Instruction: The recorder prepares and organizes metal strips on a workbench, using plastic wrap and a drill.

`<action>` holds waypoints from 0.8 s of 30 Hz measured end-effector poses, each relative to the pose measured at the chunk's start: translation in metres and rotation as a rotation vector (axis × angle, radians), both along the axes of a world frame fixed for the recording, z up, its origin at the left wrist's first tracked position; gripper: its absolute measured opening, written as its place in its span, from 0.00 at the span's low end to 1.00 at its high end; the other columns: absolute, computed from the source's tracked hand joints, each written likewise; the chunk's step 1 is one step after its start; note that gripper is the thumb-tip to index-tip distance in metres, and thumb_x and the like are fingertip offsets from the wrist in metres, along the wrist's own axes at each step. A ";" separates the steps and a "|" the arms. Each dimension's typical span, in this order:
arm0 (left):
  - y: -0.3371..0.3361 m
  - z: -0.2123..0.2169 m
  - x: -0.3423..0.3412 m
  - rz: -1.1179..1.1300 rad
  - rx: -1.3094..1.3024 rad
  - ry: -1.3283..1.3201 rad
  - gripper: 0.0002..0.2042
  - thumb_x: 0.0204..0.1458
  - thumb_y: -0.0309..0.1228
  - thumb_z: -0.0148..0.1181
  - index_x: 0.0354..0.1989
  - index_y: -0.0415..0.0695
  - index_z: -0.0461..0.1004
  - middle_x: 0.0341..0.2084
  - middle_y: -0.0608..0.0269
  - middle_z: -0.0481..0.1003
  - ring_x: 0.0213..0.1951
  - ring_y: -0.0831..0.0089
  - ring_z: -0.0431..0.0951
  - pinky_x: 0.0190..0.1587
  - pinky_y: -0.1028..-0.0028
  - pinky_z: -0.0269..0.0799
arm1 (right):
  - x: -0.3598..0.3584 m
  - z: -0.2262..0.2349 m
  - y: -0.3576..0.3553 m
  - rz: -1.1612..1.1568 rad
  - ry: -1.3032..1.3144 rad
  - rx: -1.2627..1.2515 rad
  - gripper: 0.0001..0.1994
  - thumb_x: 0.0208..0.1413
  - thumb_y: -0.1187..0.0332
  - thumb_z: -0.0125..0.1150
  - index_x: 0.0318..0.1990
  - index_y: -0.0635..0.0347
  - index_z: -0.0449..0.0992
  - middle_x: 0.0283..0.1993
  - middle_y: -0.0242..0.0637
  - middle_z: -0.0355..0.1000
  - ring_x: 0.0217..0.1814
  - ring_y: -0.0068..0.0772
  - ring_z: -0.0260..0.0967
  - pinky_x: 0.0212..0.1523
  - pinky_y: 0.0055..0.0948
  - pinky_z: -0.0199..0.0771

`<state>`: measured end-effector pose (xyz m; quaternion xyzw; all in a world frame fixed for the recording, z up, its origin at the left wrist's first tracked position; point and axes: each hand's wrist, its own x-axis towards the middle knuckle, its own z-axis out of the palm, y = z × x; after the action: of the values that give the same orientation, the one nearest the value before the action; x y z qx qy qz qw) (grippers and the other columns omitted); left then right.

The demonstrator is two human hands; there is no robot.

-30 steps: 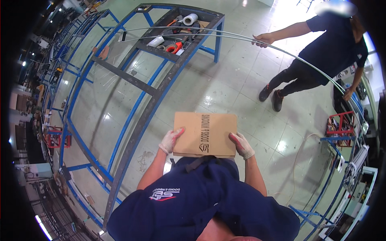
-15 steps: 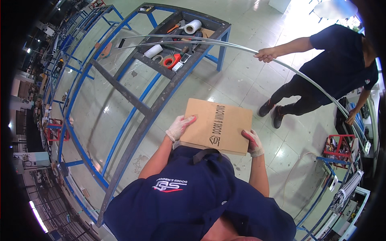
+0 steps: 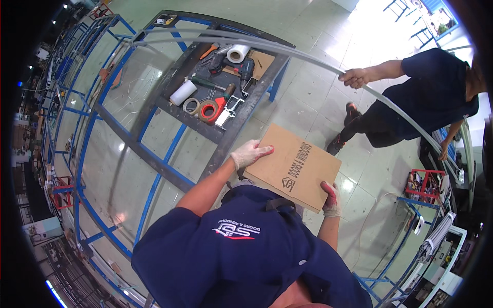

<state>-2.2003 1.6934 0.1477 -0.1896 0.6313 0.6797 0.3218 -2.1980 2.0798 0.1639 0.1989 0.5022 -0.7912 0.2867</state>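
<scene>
Both my hands hold a flat brown cardboard box (image 3: 294, 165) in front of my body, its printed lid facing up. My left hand (image 3: 250, 154), in a white glove with red-coated fingers, grips the box's left edge with the thumb on top. At the lower right edge my right hand (image 3: 331, 199), gloved the same way, clasps the box with its thumb over the lid. The fingers under the box are hidden. Beyond my left hand is the tool tray of a workbench (image 3: 221, 134).
The tray bears a tape dispenser (image 3: 209, 110), a white film roll (image 3: 183, 93) and a cordless drill (image 3: 245, 72). At right, a co-worker (image 3: 431, 97) carries long thin metal strips (image 3: 400, 113) that reach over the bench. A red rack (image 3: 426, 186) stands at far right.
The box, still in both hands, has shifted right and turned slightly clockwise. The bench tray now appears nearer. The co-worker has stepped, and the strips have moved with the co-worker's hand.
</scene>
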 end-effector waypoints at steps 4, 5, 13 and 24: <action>-0.017 -0.022 -0.034 0.054 0.051 0.340 0.31 0.66 0.44 0.61 0.70 0.36 0.64 0.57 0.52 0.77 0.57 0.72 0.76 0.61 0.72 0.71 | -0.013 -0.011 -0.025 -0.096 0.001 -0.011 0.33 0.54 0.70 0.69 0.66 0.73 0.64 0.57 0.51 0.75 0.54 0.49 0.80 0.56 0.45 0.84; -0.019 -0.026 -0.042 0.195 0.108 0.339 0.30 0.66 0.42 0.61 0.71 0.36 0.63 0.59 0.53 0.75 0.59 0.72 0.75 0.63 0.72 0.70 | -0.020 -0.014 -0.032 -0.148 -0.014 -0.049 0.33 0.54 0.70 0.69 0.66 0.73 0.63 0.57 0.52 0.75 0.55 0.50 0.80 0.56 0.45 0.84; -0.031 -0.013 -0.078 0.451 0.039 0.168 0.24 0.66 0.34 0.61 0.67 0.38 0.67 0.47 0.61 0.76 0.45 0.75 0.78 0.48 0.74 0.76 | -0.115 -0.059 -0.008 -0.109 -0.004 -0.186 0.33 0.58 0.70 0.67 0.69 0.69 0.61 0.63 0.51 0.72 0.60 0.52 0.77 0.59 0.48 0.82; -0.076 -0.017 -0.156 0.910 -0.110 0.190 0.11 0.62 0.26 0.58 0.51 0.39 0.78 0.30 0.59 0.81 0.20 0.75 0.79 0.24 0.74 0.78 | -0.251 -0.043 0.044 -0.270 0.129 -0.156 0.29 0.64 0.67 0.61 0.69 0.70 0.61 0.63 0.52 0.71 0.60 0.51 0.76 0.59 0.46 0.81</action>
<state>-2.3561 1.6179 0.1304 -0.4009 0.5456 0.7317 -0.0786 -2.4487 2.1235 0.1205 0.1905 0.4254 -0.8702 0.1596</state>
